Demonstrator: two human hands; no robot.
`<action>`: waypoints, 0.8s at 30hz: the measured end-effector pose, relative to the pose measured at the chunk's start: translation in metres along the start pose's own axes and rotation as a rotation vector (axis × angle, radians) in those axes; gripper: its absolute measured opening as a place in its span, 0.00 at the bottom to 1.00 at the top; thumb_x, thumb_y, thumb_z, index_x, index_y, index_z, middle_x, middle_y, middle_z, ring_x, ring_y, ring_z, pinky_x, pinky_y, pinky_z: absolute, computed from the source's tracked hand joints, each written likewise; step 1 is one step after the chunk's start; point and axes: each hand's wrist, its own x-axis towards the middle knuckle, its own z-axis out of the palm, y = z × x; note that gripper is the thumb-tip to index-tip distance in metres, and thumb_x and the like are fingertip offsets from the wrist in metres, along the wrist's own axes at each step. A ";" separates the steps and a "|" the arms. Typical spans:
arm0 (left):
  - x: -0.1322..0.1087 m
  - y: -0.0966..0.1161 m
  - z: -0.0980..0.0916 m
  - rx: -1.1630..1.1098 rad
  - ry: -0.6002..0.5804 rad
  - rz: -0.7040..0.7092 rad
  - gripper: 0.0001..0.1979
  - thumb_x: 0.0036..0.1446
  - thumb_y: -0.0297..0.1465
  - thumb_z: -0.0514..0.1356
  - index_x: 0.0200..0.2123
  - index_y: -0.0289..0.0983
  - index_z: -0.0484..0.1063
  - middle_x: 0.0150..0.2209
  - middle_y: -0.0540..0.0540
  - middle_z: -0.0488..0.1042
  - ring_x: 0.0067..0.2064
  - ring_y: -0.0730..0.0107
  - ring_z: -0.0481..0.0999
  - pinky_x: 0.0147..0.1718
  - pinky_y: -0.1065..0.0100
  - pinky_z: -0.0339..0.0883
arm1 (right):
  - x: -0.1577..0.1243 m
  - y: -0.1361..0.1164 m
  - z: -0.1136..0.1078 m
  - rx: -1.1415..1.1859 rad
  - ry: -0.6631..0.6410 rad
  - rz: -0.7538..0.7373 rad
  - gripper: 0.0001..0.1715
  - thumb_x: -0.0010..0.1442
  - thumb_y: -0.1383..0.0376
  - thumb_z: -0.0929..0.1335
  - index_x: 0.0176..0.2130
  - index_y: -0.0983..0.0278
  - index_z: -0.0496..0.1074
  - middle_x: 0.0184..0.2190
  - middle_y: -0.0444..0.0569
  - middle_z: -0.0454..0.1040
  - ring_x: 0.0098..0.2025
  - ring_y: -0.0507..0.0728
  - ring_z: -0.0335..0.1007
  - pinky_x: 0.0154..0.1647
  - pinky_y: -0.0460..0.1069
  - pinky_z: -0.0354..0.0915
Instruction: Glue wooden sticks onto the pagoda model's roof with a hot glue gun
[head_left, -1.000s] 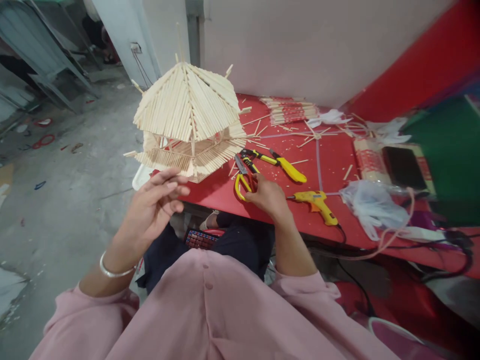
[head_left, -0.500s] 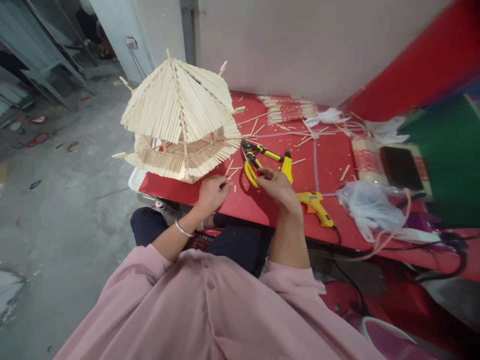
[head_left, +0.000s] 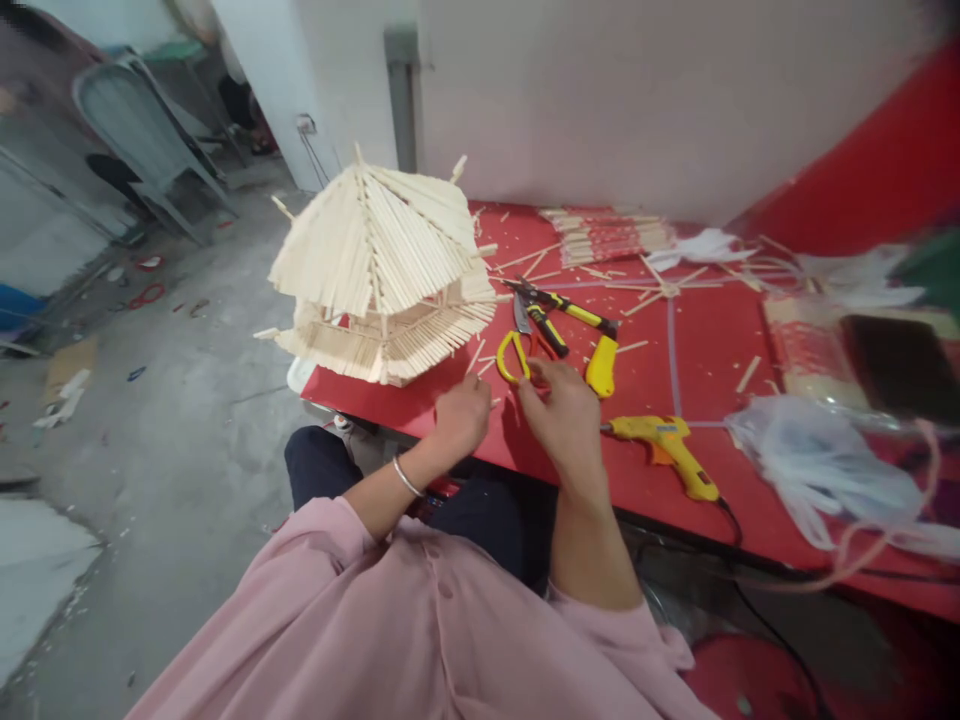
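A pagoda-like model house (head_left: pixel 382 265) made of pale wooden sticks stands on the near left corner of the red table (head_left: pixel 697 350). My left hand (head_left: pixel 461 415) rests on the table just in front of it, fingers curled shut among short stick pieces; what it pinches is hidden. My right hand (head_left: pixel 562 410) is beside it, fingers closed at the handle loop of the yellow scissors (head_left: pixel 514 350). Yellow-handled cutters (head_left: pixel 581 325) lie just beyond the scissors.
A yellow glue gun (head_left: pixel 664 445) lies right of my right hand, its cord running off the table edge. Stick bundles (head_left: pixel 607 232), loose sticks, a clear plastic bag (head_left: pixel 817 460) and a dark phone (head_left: pixel 896 365) lie farther right. Bare concrete floor (head_left: pixel 150 400) is on the left.
My left hand came down from the air onto the table by the house. My right hand drew the scissors closer, and the cutters turned. The view shifted.
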 end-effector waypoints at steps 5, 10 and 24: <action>-0.015 -0.004 0.004 -0.503 0.070 -0.041 0.08 0.67 0.30 0.56 0.34 0.36 0.67 0.40 0.40 0.76 0.39 0.63 0.77 0.38 0.66 0.69 | -0.026 0.007 0.000 0.236 -0.069 -0.069 0.23 0.63 0.51 0.65 0.45 0.63 0.80 0.41 0.57 0.82 0.40 0.62 0.79 0.42 0.56 0.73; -0.036 0.003 -0.015 -1.308 -0.241 -0.199 0.22 0.60 0.50 0.61 0.33 0.37 0.65 0.24 0.52 0.71 0.19 0.79 0.67 0.18 0.75 0.58 | -0.037 -0.004 -0.010 0.537 -0.128 -0.010 0.18 0.61 0.49 0.69 0.34 0.59 0.81 0.31 0.48 0.81 0.33 0.57 0.77 0.35 0.51 0.72; -0.093 0.028 -0.081 -1.120 -0.165 0.051 0.17 0.62 0.42 0.60 0.27 0.36 0.70 0.20 0.51 0.71 0.17 0.79 0.67 0.17 0.76 0.59 | -0.044 -0.040 -0.023 1.003 -0.421 -0.137 0.39 0.57 0.33 0.67 0.52 0.56 0.76 0.38 0.48 0.76 0.26 0.50 0.64 0.23 0.46 0.63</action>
